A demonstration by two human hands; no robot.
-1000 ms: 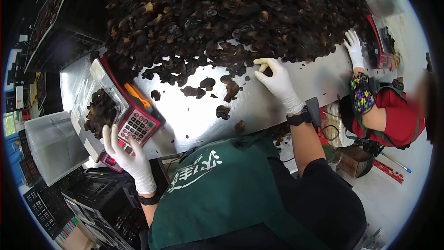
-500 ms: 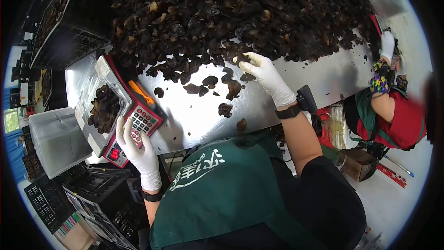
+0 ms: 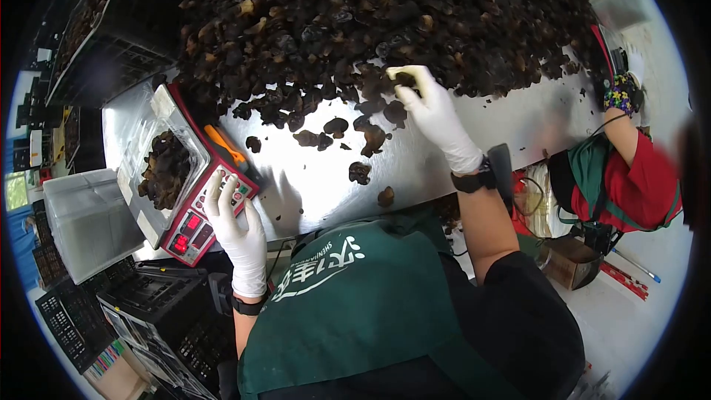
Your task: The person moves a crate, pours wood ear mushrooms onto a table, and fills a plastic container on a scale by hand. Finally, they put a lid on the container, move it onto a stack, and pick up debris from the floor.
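My right hand [image 3: 435, 115], in a white glove, reaches over the front edge of a big heap of dark wood ear mushrooms [image 3: 355, 22]. Its thumb and forefinger stand apart, with dark mushroom showing in the gap; I see no firm hold. Gloved as well, my left hand [image 3: 235, 226] hovers over or touches the keypad of a red scale [image 3: 194, 231], fingers extended. On the scale, a clear plastic box [image 3: 133, 196] holds a clump of wood ear [image 3: 166, 170]. Several loose mushrooms [image 3: 372, 137] lie on the metal table [image 3: 311, 185] between my hands.
An orange-handled tool [image 3: 224, 144] lies beside the scale. Stacked clear containers [image 3: 92, 218] stand at the left, with black crates [image 3: 155, 300] below. A black crate [image 3: 118, 52] rises at the upper left. A co-worker in a red sleeve [image 3: 648, 178] works at the right.
My right thumb and forefinger have spread apart, and the hand has shifted slightly right. My left hand has moved right and down across the scale, uncovering more of its red display.
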